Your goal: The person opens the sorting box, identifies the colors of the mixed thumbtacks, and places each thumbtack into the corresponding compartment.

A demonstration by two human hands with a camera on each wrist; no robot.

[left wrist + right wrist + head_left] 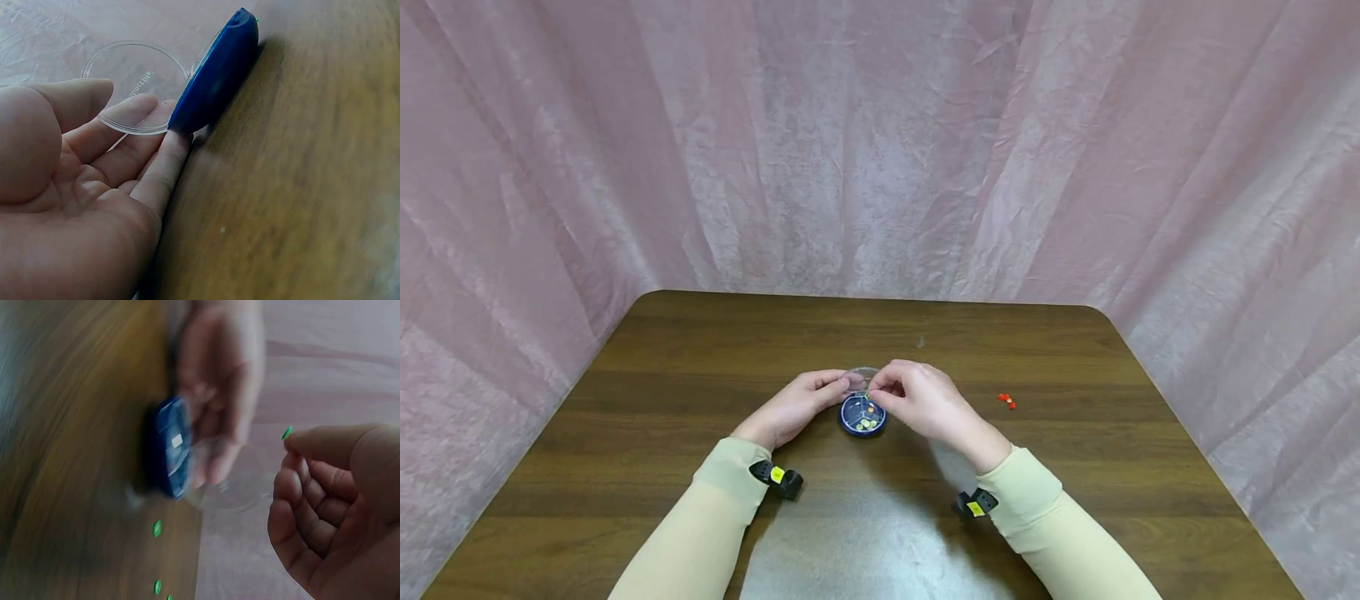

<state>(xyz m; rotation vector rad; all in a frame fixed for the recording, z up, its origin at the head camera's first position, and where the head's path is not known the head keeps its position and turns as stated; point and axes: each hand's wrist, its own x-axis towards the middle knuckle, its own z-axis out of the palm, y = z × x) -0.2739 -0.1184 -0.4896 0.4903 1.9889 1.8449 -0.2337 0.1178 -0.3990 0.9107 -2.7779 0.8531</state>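
Observation:
A round blue pill case (842,423) sits on the table with its clear lid (134,59) raised. Pale yellowish pills (867,425) and an orange one (871,409) lie in its compartments. My left hand (793,407) holds the lid at its edge, thumb on one side and fingers behind it; a lower finger meets the case (215,78) at its base. Over the case's right far side, my right hand (928,404) pinches a small green pill (287,432) between thumb and forefinger, the other fingers curled in.
Several small orange-red pills (1007,401) lie on the wooden table (1112,450) to the right. Loose green pills (157,528) also lie on the tabletop in the right wrist view. A pink curtain (850,150) hangs behind the table.

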